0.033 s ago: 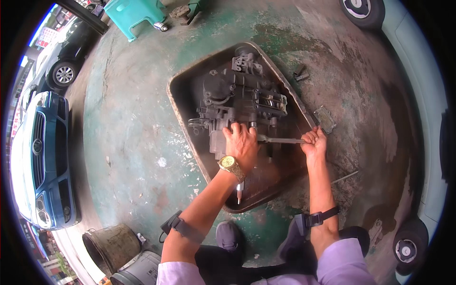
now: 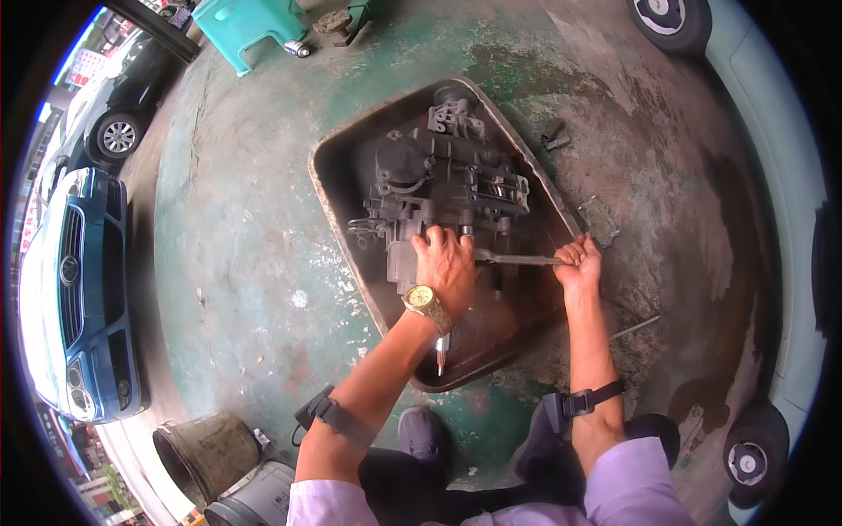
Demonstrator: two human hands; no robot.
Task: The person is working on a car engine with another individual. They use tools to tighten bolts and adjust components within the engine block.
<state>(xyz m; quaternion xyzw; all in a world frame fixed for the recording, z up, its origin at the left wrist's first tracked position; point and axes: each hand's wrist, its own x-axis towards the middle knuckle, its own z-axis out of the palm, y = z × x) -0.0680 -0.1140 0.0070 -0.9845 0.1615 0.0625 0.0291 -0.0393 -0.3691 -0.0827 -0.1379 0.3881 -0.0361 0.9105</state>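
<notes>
A dark, greasy gearbox [image 2: 430, 175] lies in a shallow rusty metal tray [image 2: 329, 206] on the floor. Across its near end runs a long-handled steel wrench [image 2: 522, 259]. My right hand [image 2: 579, 261] is closed in a fist around the wrench's outer end, by the tray's right rim. My left hand [image 2: 445, 263] bends its fingers over the other end, pressed down against the gearbox housing; it hides the wrench's head. A splined shaft [image 2: 441, 358] sticks out of the gearbox below my left wrist, toward me.
Right of the tray lie a flat metal part [image 2: 599, 221], a thin rod [image 2: 636, 326] and small sockets [image 2: 554, 136]. A turquoise stool [image 2: 246, 31] stands at the far left. Dirty buckets [image 2: 206, 451] are at the near left. Cars stand on both sides, including a blue one [image 2: 92, 289].
</notes>
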